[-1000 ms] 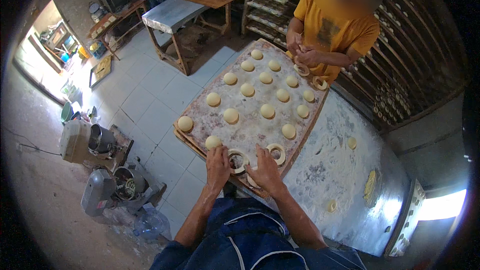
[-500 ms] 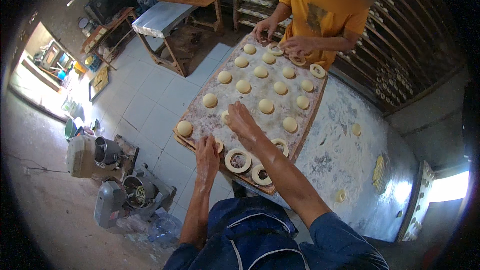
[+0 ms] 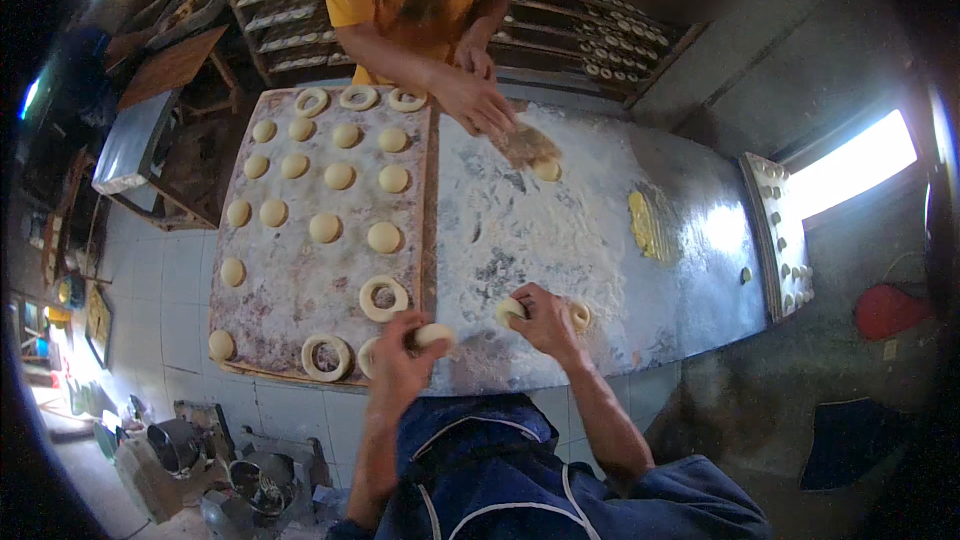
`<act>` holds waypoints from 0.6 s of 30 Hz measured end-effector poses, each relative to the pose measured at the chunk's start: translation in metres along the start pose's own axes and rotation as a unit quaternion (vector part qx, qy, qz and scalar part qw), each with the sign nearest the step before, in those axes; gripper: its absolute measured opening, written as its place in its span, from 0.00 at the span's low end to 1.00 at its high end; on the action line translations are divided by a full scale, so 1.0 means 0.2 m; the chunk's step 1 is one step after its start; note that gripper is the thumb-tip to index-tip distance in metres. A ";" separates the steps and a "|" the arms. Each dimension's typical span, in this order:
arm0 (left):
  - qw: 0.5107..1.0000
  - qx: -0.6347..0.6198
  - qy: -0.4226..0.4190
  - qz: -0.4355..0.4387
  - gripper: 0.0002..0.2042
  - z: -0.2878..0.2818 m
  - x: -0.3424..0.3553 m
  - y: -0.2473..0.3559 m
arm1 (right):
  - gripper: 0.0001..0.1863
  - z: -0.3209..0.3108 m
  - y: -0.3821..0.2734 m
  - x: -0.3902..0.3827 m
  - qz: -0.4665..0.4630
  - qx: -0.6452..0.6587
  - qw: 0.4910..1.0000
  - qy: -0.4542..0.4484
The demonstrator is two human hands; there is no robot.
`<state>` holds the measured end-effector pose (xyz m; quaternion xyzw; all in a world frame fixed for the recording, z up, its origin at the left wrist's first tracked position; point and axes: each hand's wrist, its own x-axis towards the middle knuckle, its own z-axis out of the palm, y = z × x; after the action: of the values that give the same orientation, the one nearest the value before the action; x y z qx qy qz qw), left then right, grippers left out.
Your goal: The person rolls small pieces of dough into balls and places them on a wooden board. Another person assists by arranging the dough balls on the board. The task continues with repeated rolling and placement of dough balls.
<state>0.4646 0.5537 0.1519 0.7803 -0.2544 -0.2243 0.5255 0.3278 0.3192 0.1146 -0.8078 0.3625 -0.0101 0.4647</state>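
My left hand (image 3: 400, 358) is closed around a pale dough ball (image 3: 435, 336) above the near right corner of the floured board (image 3: 265, 305). My right hand (image 3: 550, 325) grips another dough ball (image 3: 509, 312) over the floured metal table (image 3: 540, 240). Just right of it lies a small dough piece (image 3: 580, 317) with a hollow. By my left hand a dough ring (image 3: 383, 298) rests on the board, another ring (image 3: 326, 358) sits at the near edge, and a third is partly hidden behind the hand. Several dough balls (image 3: 339, 176) stand in rows on the board.
Across the table a co-worker's hand (image 3: 480, 105) holds a blurred brown flat thing (image 3: 525, 145) beside a dough piece (image 3: 546, 171). A yellow smear (image 3: 648, 225) marks the table. Racks (image 3: 285, 15) stand behind; mixers (image 3: 262, 480) stand lower left.
My view has swung right. Both my hands have lifted dough balls off the board and moved right, toward the metal table. The co-worker's hand has moved from the board's rings to the table.
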 end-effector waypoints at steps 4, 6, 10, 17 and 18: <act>0.972 0.110 0.017 0.206 0.23 0.59 0.16 -0.03 | 0.15 -0.10 0.32 0.01 -0.147 -0.246 0.944 0.164; 0.942 0.217 0.026 0.256 0.21 0.70 0.16 -0.01 | 0.15 -0.15 0.37 0.02 -0.140 -0.224 0.955 0.132; 0.982 0.114 -0.012 0.150 0.19 0.85 0.12 -0.07 | 0.19 -0.18 0.40 0.00 -0.037 0.115 0.992 0.043; 0.980 -0.180 -0.012 -0.081 0.12 1.04 0.06 0.04 | 0.32 -0.28 0.36 -0.04 -0.048 0.244 0.968 -0.042; 0.958 -0.273 -0.012 -0.090 0.16 1.07 0.05 -0.02 | 0.32 -0.31 0.38 -0.03 -0.060 0.223 0.969 -0.091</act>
<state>0.3406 0.3976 0.0740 0.6241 -0.1187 -0.3405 0.6932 0.2572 0.2541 0.0932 -0.7013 0.2583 -0.0452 0.6629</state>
